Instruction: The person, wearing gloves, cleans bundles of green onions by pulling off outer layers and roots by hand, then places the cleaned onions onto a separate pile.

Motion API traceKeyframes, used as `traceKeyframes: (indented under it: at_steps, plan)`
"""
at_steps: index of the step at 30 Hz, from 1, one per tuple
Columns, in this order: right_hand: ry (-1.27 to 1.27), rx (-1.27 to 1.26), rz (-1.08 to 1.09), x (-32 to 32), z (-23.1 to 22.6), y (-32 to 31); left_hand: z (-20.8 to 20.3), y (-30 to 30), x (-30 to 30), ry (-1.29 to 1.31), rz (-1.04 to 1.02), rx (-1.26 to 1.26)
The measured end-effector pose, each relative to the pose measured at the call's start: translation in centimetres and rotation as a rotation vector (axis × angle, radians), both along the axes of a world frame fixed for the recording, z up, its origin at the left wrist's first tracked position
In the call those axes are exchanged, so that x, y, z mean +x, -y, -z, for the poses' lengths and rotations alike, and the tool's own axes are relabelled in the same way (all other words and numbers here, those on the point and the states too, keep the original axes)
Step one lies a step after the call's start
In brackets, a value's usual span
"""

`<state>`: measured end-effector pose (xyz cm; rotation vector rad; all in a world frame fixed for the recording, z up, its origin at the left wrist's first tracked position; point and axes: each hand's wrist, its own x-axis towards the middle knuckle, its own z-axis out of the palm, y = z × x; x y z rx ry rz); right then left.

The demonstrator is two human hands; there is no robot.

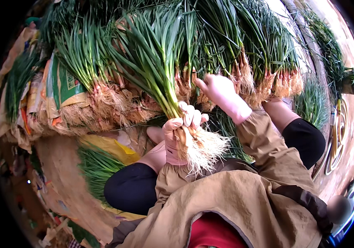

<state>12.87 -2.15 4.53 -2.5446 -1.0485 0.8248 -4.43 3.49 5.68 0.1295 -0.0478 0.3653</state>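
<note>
My left hand (181,134) is clenched round a bunch of green onions (164,78) just above its white roots, leaves pointing away, while my right hand (218,91), fingers curled, reaches past that bunch into the heaped onion pile (264,78) beyond.

Much of the scene is hidden or bent out of shape

The left hand (181,132) covers the stems of the scallion bunch (164,78) it grips; the right hand (220,91) has its fingertips buried among the heaped scallions (243,49). The leaf tips run off the top edge. The clutter (40,198) at lower left is too warped to identify.
</note>
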Motion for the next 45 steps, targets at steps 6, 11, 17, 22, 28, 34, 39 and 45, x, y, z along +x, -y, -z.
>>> traceKeyframes:
  at_steps: [6, 11, 17, 22, 28, 34, 39, 45]
  plan:
    - [-0.321, 0.215, 0.176, 1.3, 3.5, -3.5, 0.8, -0.9, -0.2, -0.690, -0.069, 0.187]
    - [-1.134, 0.544, 0.450, -3.1, 1.7, 2.9, 0.8, 0.7, 0.7, -0.878, 0.108, 0.162]
    - [-1.300, 0.669, 0.767, -2.3, 0.4, 2.5, 0.1, 1.7, 0.7, -0.805, 0.199, 0.329]
    - [-0.351, 0.633, 0.528, -3.5, 0.6, 3.3, 0.8, 2.1, 0.9, -0.866, 0.144, 0.249]
    - [-0.957, 0.794, 0.841, -3.1, 6.5, 3.3, 2.3, 3.0, 2.0, -0.817, 0.179, 0.133]
    - [-1.220, 0.626, 1.125, -3.6, 3.0, 2.4, 2.8, 2.7, 1.7, -0.778, 0.193, 0.165]
    - [-1.688, 0.985, 0.844, 0.4, 6.4, 4.8, 1.2, 2.8, 1.5, -0.545, 0.288, -0.073]
    - [-4.351, 0.287, 1.775, 3.3, 3.2, 8.1, 0.3, 2.3, 1.0, -0.461, 0.365, -0.116]
